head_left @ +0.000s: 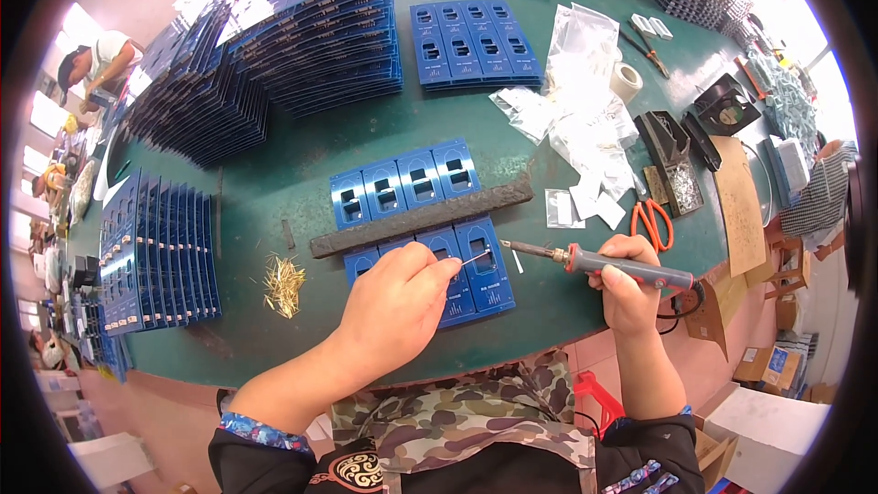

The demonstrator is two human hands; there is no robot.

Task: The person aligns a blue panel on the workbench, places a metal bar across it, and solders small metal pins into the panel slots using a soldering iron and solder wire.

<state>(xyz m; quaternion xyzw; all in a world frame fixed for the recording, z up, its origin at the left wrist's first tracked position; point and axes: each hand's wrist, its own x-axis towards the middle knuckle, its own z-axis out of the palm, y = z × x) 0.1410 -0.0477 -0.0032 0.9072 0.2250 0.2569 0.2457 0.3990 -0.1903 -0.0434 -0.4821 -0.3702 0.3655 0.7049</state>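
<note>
My right hand [631, 282] is wrapped round the grey handle of a soldering iron [585, 261]. Its tip points left, close to the right edge of a blue circuit board panel [497, 288]. My left hand [395, 297] is over the front row of that panel, thumb and finger pinched on a thin metal wire [476, 258] that reaches toward a rectangular cutout. Across the panel lies a long dark bar [421, 215], with the back row of boards [402, 185] showing behind it. Part of the front row is hidden under my left hand.
Gold-coloured pins [283, 286] lie heaped on the green table [265, 197]. Tall stacks of blue panels [320, 46] and a smaller stack [160, 256] stand left; another panel [474, 41] lies behind. At right are plastic bags [590, 110], orange-handled pliers [652, 222], an iron stand [668, 160] and a fan [727, 105].
</note>
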